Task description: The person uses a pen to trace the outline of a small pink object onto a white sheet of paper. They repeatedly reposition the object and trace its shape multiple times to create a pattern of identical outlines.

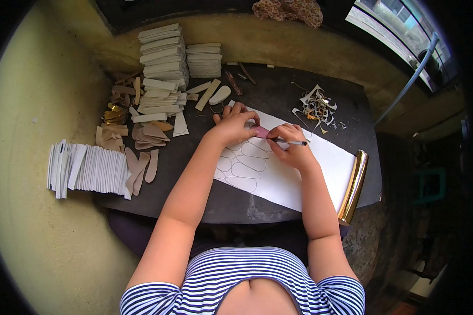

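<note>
A white sheet (314, 164) lies slantwise on the dark tabletop, its right end curling into a shiny gold roll (353, 188). Rows of drawn oval outlines (245, 167) cover its left part. My left hand (235, 125) rests at the sheet's far left, with bent fingers holding a small pink template (259, 132) down on it. My right hand (291, 147) grips a dark pen (291, 142), its point at the template's near right edge. The template is partly hidden under my fingers.
Tall stacks of white strips (162, 55) stand at the back left, beside brown sole-shaped pieces (151, 134). A row of white pieces (89, 167) lines the left edge. Curly offcuts (316, 106) lie at the back right. A pale blue pole (411, 79) leans beyond the table's right side.
</note>
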Tool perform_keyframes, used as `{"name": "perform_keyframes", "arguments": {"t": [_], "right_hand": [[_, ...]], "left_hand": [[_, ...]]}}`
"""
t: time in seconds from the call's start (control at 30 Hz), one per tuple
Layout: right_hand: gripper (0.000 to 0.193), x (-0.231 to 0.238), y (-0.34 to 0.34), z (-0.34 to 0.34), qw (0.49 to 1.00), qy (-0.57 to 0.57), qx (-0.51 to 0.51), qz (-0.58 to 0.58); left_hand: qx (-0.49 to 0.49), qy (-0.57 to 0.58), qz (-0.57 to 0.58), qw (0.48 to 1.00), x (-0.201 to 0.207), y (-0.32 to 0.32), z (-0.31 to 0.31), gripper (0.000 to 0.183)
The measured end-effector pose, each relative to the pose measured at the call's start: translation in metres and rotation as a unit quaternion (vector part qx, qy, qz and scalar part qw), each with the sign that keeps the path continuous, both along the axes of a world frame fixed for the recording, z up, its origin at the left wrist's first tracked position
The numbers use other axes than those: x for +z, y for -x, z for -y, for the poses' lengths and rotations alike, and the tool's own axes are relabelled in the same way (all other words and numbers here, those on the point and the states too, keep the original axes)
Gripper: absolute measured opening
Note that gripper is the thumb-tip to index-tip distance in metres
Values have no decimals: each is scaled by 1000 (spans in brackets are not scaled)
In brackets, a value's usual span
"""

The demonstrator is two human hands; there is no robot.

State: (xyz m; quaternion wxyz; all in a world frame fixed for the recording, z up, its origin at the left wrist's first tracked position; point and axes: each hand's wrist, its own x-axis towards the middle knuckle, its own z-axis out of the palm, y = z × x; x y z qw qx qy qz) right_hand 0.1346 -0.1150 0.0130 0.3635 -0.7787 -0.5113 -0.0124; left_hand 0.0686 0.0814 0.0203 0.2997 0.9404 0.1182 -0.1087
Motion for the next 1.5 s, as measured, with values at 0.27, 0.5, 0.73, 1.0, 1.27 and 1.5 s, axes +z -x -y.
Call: {"name": "perform_keyframes", "arguments": {"t": [0.27, 0.5, 0.73, 1.0, 1.27, 1.5], "right_hand": [[10, 3, 1, -1, 999, 15, 3, -32], [9, 11, -6, 15, 995, 39, -50, -80], [8, 7, -14, 20, 986, -50, -77, -136], [7, 3, -17, 13, 976, -127, -89, -156], [13, 0, -15, 9, 976, -102, -100, -165], [27, 0, -2, -6, 962, -119, -69, -236]], "left_hand": [[8, 1, 12, 1000, 2, 1, 4, 34], [4, 0, 9, 1000, 2, 2, 2, 33], [2, -7, 2, 1000, 2, 1, 2, 36], [-15, 16, 62, 998, -6, 4, 4, 33], [31, 308, 162, 937, -17, -2, -3, 41], [90, 502, 221, 831, -21, -5, 13, 42]]}}
